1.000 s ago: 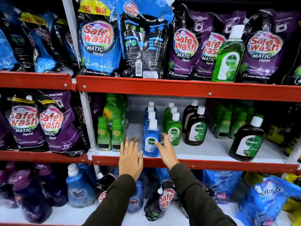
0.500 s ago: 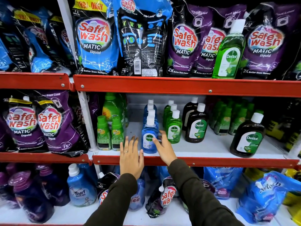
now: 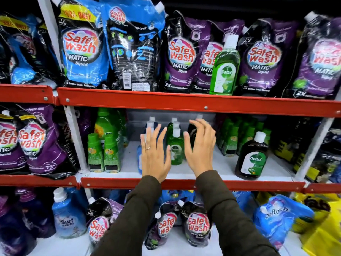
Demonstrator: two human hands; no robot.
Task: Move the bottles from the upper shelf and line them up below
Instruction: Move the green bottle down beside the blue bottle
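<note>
The shelf edges are red with white boards. A clear green bottle with a white cap stands among purple pouches and a blue pouch. Below, a dark brown bottle wears a green-and-white label; the sleeves look dark olive.

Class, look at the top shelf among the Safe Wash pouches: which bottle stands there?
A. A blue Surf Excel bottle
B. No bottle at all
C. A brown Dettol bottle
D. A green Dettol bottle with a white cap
D: the green Dettol bottle with a white cap stands upright at the front of the upper shelf, between purple pouches.
</note>
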